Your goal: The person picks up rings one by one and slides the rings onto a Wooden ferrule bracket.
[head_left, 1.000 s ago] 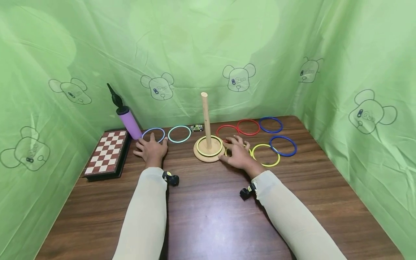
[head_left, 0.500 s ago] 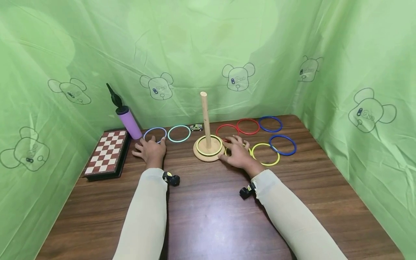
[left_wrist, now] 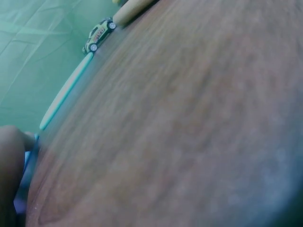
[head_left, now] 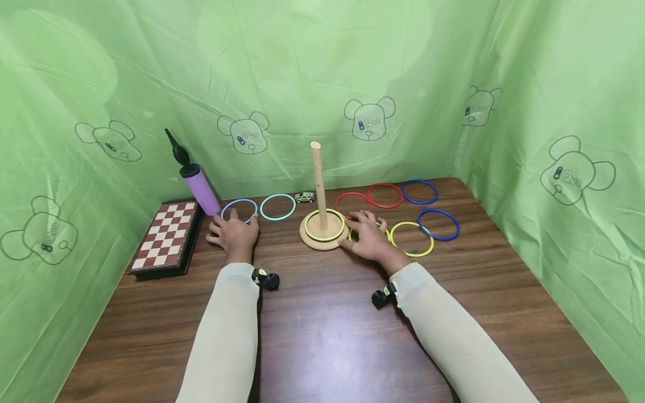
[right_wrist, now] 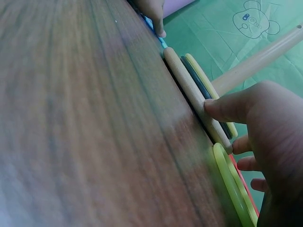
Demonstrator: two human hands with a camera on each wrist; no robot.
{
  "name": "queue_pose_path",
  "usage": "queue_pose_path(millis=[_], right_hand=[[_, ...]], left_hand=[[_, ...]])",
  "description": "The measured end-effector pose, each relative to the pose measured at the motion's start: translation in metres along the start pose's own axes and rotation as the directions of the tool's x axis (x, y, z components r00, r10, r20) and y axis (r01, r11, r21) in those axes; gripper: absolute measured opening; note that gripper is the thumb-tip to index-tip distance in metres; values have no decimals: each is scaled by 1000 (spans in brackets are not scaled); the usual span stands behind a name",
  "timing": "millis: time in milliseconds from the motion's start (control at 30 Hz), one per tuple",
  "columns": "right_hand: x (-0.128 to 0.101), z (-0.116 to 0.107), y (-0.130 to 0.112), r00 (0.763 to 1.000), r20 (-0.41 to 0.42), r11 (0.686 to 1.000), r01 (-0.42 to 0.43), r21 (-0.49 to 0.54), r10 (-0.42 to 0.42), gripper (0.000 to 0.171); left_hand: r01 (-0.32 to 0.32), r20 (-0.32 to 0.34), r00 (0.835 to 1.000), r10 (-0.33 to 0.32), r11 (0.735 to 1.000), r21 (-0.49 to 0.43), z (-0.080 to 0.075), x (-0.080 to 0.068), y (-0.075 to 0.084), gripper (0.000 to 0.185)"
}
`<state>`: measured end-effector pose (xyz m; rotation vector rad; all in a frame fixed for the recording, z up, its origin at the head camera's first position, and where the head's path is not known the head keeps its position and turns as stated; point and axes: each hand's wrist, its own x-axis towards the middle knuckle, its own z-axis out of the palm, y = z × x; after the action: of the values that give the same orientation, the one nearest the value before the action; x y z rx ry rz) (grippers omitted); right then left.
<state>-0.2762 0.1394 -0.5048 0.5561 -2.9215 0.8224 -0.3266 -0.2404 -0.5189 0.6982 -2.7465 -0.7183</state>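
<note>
Green cloth printed with bear outlines hangs behind and beside a dark wooden surface. At 9 o'clock lies a folded chessboard, with a purple hand pump leaning at its far corner. Next comes the left hand, resting flat with fingers spread; its fingertips touch the near rim of a pale blue ring lying on the wood. Compared with a second ago this hand has barely shifted and the ring lies where it did. Beside it, toward 12 o'clock, lie a teal ring and a small toy car.

At centre stands the wooden peg stand, upright, with one yellow ring already down on its round base. Just right of it, the right hand lies palm down, fingers loosely spread over a second yellow ring; the wrist view shows its thumb against the base's edge. Nothing is pinched or lifted yet. This hand too has hardly moved, so I judge both hands are settling onto rings rather than carrying them.

Toward 2 o'clock lie two red rings, another yellow ring and two blue rings.
</note>
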Motion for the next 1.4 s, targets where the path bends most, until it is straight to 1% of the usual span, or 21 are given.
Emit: queue_pose_path(millis=[133, 233, 433, 567, 667, 767, 967, 1233, 1400], right_hand=[[0, 0, 0, 1000, 0, 1000, -1, 1, 1, 72], [0, 0, -1, 1000, 6, 1000, -6, 1, 6, 72], [0, -1, -2, 1000, 16, 1000, -9, -7, 9, 72], [0, -2, -2, 1000, 12, 1000, -6, -6, 6, 72], [1, -2, -2, 1000, 0, 1000, -3, -1, 3, 72], [1, -1, -2, 1000, -2, 1000, -2, -3, 2, 72], [0, -3, -3, 1000, 8, 1000, -7, 5, 7, 72], [-1, -1, 0, 1000, -4, 1000, 1, -5, -1, 71], [0, -1, -1, 1000, -5, 1000, 0, 1, 0, 71]], left_hand=[[3, 31, 1000, -4, 1000, 19, -2, 2, 1, 85], [12, 41, 999, -13, 1000, 20, -2, 2, 1, 85], [17, 18, 1000, -16, 1000, -26, -1, 1, 0, 79], [14, -3, 1000, -14, 998, -65, 0, 1, -2, 79], [8, -40, 999, -12, 994, -111, 1, 0, -3, 79], [-7, -99, 995, -9, 988, -157, 0, -3, -4, 77], [-62, -204, 979, 19, 976, -209, 0, -9, -2, 75], [-143, -324, 945, 35, 938, -315, -5, -21, 3, 76], [-184, -384, 923, 33, 912, -366, -10, -27, 6, 77]])
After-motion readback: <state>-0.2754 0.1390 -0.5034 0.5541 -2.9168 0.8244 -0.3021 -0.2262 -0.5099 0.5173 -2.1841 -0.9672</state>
